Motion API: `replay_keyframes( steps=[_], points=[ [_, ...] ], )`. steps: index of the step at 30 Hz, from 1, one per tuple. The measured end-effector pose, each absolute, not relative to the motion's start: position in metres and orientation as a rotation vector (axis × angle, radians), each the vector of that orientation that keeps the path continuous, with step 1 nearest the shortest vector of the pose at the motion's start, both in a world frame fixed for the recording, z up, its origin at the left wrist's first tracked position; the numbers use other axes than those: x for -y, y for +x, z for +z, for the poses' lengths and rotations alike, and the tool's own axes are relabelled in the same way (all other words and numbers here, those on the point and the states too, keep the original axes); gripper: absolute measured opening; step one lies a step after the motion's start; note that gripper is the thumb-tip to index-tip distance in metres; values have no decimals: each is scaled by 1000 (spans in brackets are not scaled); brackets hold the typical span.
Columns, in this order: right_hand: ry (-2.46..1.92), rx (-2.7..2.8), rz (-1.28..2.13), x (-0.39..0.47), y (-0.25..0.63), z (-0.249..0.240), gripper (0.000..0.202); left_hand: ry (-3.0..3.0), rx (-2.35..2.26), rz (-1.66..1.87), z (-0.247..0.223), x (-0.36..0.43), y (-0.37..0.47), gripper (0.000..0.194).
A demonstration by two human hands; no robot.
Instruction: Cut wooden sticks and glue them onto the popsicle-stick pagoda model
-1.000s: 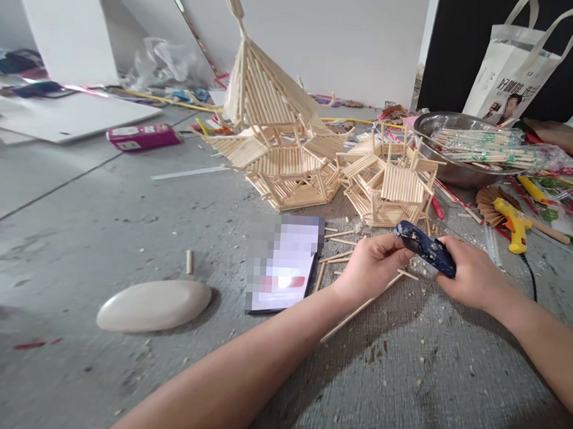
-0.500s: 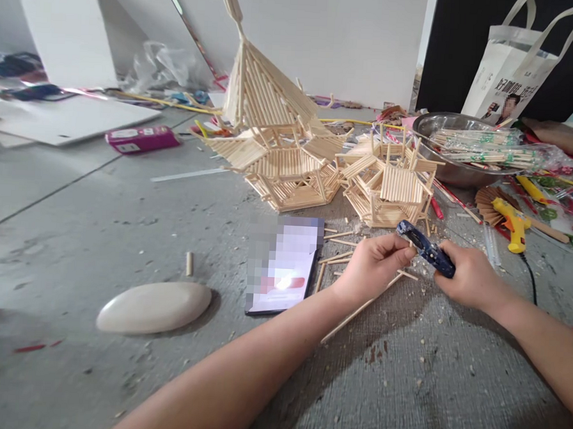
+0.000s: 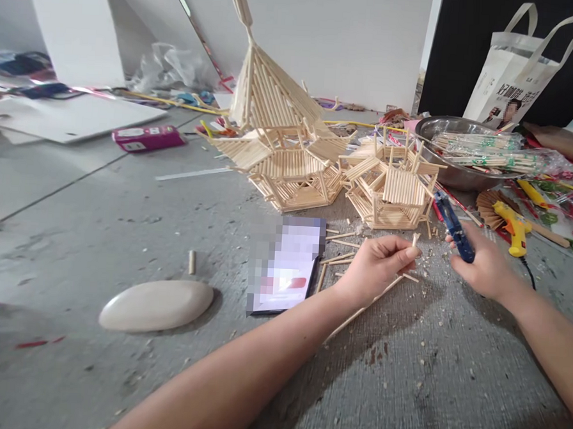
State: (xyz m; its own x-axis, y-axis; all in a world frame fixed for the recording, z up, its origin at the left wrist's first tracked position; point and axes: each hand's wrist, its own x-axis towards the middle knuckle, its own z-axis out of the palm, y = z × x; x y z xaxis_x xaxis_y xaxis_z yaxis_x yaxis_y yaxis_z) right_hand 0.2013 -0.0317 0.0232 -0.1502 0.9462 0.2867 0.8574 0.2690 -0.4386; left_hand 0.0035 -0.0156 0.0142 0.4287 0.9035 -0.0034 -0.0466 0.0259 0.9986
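My left hand (image 3: 382,265) pinches a short wooden stick (image 3: 415,240) whose splintered tip points up. To its right, my right hand (image 3: 486,262) is wrapped round blue-handled pliers (image 3: 454,224); their head points up and left, apart from the stick. Below the left hand a longer thin stick (image 3: 358,317) lies on the floor, and several cut sticks (image 3: 341,243) are scattered beside a phone (image 3: 287,266) with a lit screen. Beyond the hands stand a small stick-built pavilion (image 3: 398,188) and a larger one (image 3: 289,166) with a pointed stick roof (image 3: 268,92).
At right, a yellow glue gun (image 3: 512,226) with a cord lies near a steel bowl (image 3: 461,179) of bagged sticks. Behind it stands a white tote bag (image 3: 505,79). On the left are a pale oval object (image 3: 157,305), a purple packet (image 3: 149,138) and a white board (image 3: 75,117).
The pliers have come away from the stick, moving right and turning more upright with my right hand. My left hand stays nearly in place, and the stick's frayed tip now shows.
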Motion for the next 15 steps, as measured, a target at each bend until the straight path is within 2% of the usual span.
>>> replay_keyframes(
  steps=[5, 15],
  points=[
    [-1668, 2213, 78, 38, 189, 18, 51, 1395, -882, 972, 15, 14, 3, 21],
    [-1671, 2330, -9, 43, 181, 15, 47, 1464, -809, 1009, 7, 12, 2, 12]
  ],
)
